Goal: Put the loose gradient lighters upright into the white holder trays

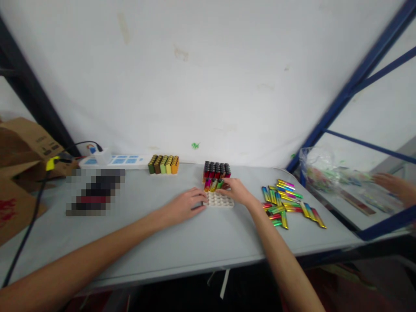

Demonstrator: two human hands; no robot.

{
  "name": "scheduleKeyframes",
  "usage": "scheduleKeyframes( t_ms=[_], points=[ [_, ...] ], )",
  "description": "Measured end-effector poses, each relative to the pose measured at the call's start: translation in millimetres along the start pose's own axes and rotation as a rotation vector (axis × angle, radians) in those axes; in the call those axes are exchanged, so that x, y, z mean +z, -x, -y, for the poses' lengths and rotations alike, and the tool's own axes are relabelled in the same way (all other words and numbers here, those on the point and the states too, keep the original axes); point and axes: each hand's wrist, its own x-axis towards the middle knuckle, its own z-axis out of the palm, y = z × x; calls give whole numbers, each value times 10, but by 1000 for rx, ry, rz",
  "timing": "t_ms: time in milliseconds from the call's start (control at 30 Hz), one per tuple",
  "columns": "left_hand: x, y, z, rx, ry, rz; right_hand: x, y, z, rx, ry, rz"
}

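Observation:
A white tray with rows of holes (221, 199) lies on the table in front of me. My left hand (190, 203) grips its left edge, thumb and fingers on either side of the corner. Above the tray's back row, my right hand (234, 189) pinches a green lighter (220, 184); its lower end is partly hidden by the fingers. Beside it, a yellow lighter (213, 185) and a magenta lighter (207, 185) stand upright in the tray. Just behind is a block of upright red lighters with dark tops (217, 169).
Loose multicoloured shiny lighters (286, 201) are scattered at the right. Another block of upright lighters (164, 165) stands back left near a power strip (126, 161). Paper bags (22, 173) sit far left. Beyond the blue frame (351, 89), another person's hand (391, 184) shows.

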Motion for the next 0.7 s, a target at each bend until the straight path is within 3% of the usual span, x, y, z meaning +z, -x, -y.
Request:
scheduleKeyframes(
  t_ms=[100, 200, 300, 400, 533, 700],
  points=[
    [-1, -2, 13, -5, -6, -1, -155, 69, 59, -52, -21, -10],
    [4, -4, 33, 0, -8, 1, -465, 207, 35, -41, -46, -70],
    [13, 0, 49, 3, -13, -3, -814, 446, -177, 125, 113, -106],
    [19, 6, 54, -5, -24, -7, -1010, 798, -500, 257, 393, -148],
    [13, 5, 48, -3, -13, -8, -919, 1340, -724, 335, 609, -174],
    [0, -10, 33, -3, 7, -13, -581, 1737, -536, 446, 652, -120]
  ],
)
